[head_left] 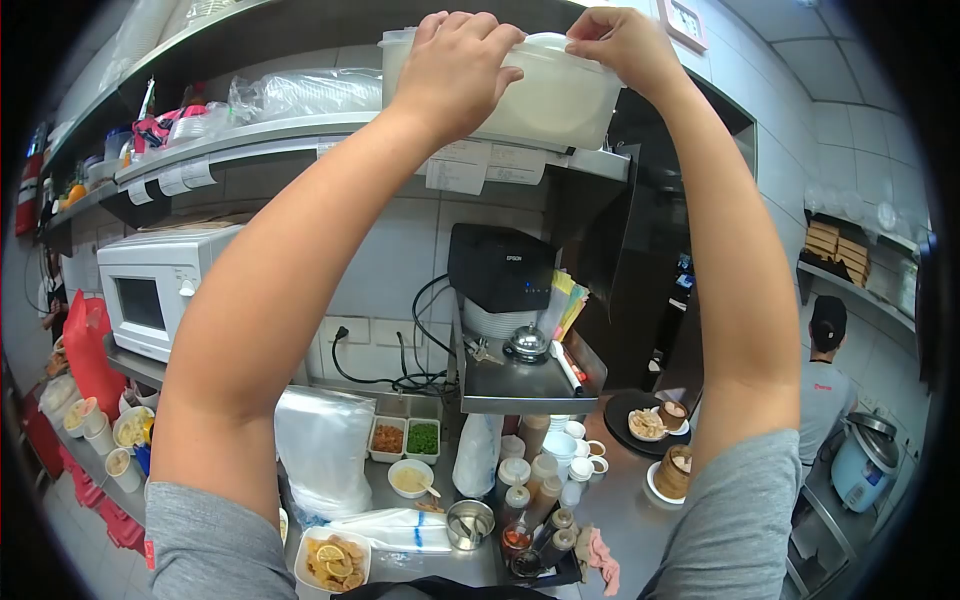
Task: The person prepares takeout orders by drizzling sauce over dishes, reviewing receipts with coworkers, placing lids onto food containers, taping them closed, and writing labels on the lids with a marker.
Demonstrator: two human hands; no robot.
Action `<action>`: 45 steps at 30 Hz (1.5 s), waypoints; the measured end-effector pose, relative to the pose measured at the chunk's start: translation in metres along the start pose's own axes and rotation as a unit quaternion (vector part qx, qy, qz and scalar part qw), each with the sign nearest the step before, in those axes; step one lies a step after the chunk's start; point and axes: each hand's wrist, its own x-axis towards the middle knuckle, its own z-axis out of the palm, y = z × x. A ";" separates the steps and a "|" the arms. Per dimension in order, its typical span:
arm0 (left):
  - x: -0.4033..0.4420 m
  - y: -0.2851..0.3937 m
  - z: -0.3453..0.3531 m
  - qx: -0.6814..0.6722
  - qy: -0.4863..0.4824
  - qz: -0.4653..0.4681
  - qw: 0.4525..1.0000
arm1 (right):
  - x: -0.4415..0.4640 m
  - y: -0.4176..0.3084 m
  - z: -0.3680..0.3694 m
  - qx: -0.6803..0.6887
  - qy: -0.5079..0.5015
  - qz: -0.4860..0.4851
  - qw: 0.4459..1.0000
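Observation:
A translucent plastic box (555,100) stands on the upper shelf, above head height. My left hand (455,65) is closed over its top left edge, with the thumb against the front face. My right hand (625,48) is pinched at the top right rim; what lies between its fingertips cannot be made out. A white rounded thing (547,40) shows above the rim between my hands. The inside of the box is hidden from this low angle.
Clear plastic lids (320,92) lie left on the shelf. Below are a microwave (165,290), a black Epson printer (502,265), a call bell (527,342), sauce bottles (543,470) and a bowl of lemon-topped food (333,560). A co-worker (828,385) stands right, near a blue cooker (866,465).

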 end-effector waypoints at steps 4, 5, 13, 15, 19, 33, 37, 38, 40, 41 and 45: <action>-0.001 0.001 0.005 0.003 0.020 0.007 1.000 | -0.006 -0.020 -0.012 -0.053 -0.033 0.015 0.998; -0.001 0.003 0.004 0.004 0.015 0.006 1.000 | -0.005 -0.018 -0.012 -0.056 -0.046 0.013 0.997; -0.005 0.012 0.004 0.001 0.018 0.007 1.000 | 0.027 0.025 -0.002 -0.093 -0.179 0.031 0.979; -0.001 0.009 0.004 -0.008 0.013 0.008 1.000 | 0.023 0.030 0.001 0.053 -0.135 0.084 0.986; 0.003 0.008 0.006 0.007 0.041 0.039 0.998 | 0.023 0.033 0.004 0.182 -0.065 0.183 0.964; -0.001 -0.025 0.061 -0.042 -0.236 -0.076 0.968 | -0.059 0.049 0.019 0.440 0.183 0.139 0.868; -0.031 0.000 0.017 -0.602 -0.158 -0.241 0.744 | -0.102 0.010 0.051 0.503 0.126 0.145 0.843; -0.044 0.010 -0.003 -0.639 -0.176 -0.313 0.681 | -0.113 0.002 0.064 0.515 0.093 0.138 0.841; -0.095 0.019 -0.029 -0.565 -0.067 -0.296 0.767 | -0.137 -0.027 0.090 0.546 -0.002 0.148 0.825; -0.120 0.020 -0.059 -0.524 -0.076 -0.322 0.785 | -0.153 -0.048 0.100 0.528 -0.033 0.161 0.833; -0.234 0.022 -0.200 -0.441 -0.180 -0.468 0.744 | -0.227 -0.128 0.148 0.502 -0.018 0.095 0.859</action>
